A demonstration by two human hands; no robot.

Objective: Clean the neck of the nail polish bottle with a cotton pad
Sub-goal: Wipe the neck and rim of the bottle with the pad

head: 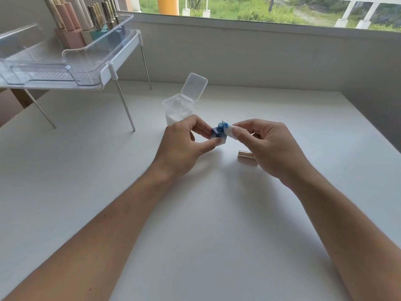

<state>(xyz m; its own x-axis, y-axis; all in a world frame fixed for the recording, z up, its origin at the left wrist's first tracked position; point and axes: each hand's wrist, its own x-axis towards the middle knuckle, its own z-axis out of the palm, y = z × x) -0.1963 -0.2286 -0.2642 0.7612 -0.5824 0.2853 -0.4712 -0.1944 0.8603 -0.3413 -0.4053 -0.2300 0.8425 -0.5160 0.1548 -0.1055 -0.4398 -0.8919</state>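
A small dark blue square nail polish bottle (218,135) stands uncapped at the middle of the white table (195,224). My left hand (184,144) pinches its base between thumb and fingers. The threaded neck (220,126) is bare on top. My right hand (271,146) holds a folded white cotton pad (230,130), stained blue at its tip, pressed against the right side of the neck. The bottle's gold cap (246,154) lies on the table under my right hand, partly hidden.
A clear plastic box of cotton pads (178,109) stands just behind the bottle with its lid flipped open. At the back left, a white raised shelf (104,74) carries a clear tray holding several nail polish bottles (71,31). A grey wall and window run behind.
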